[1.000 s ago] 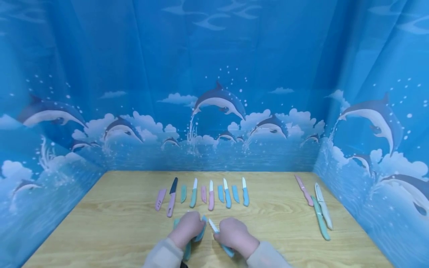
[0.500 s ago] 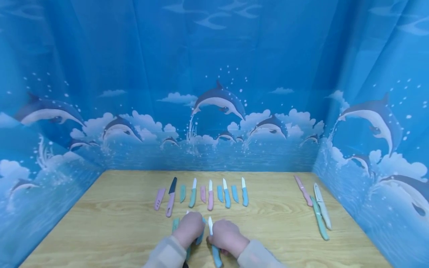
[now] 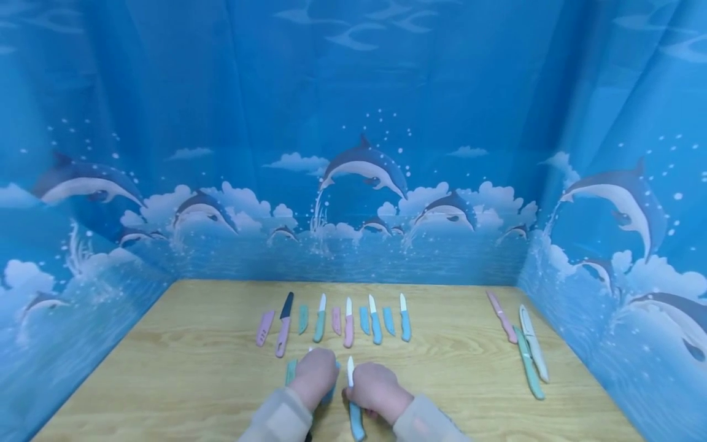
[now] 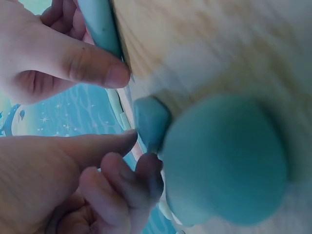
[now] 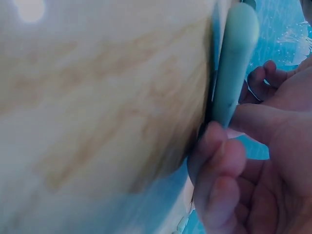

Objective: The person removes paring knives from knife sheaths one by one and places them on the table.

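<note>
Two hands are working at the near edge of the wooden table (image 3: pixel 475 380), side by side and almost touching

Item: right hand (image 3: pixel 375 388) — you are closing your fingers and thumb round the blue handle of a small knife (image 3: pixel 353 402); its white blade is pointing away from you, bare, and the handle end is sticking out toward you. The right wrist view is showing the thumb pressed along that handle (image 5: pixel 233 73).

Item: left hand (image 3: pixel 316 374) — you are curling your fingers round a blue sheath (image 3: pixel 330 388), mostly hidden under the palm; a teal piece (image 3: pixel 289 371) is lying just beside that hand.

Advice: you are bringing blade and sheath close, so keep the blade flat and level, line its tip up with the sheath mouth before sliding, and keep the left fingertips (image 4: pixel 146 170) behind the opening, never in front of the edge.

Also on the table: a row of knives and sheaths (image 3: pixel 334 319) farther back, and three covered knives (image 3: pixel 525 344) well apart on the right
</note>
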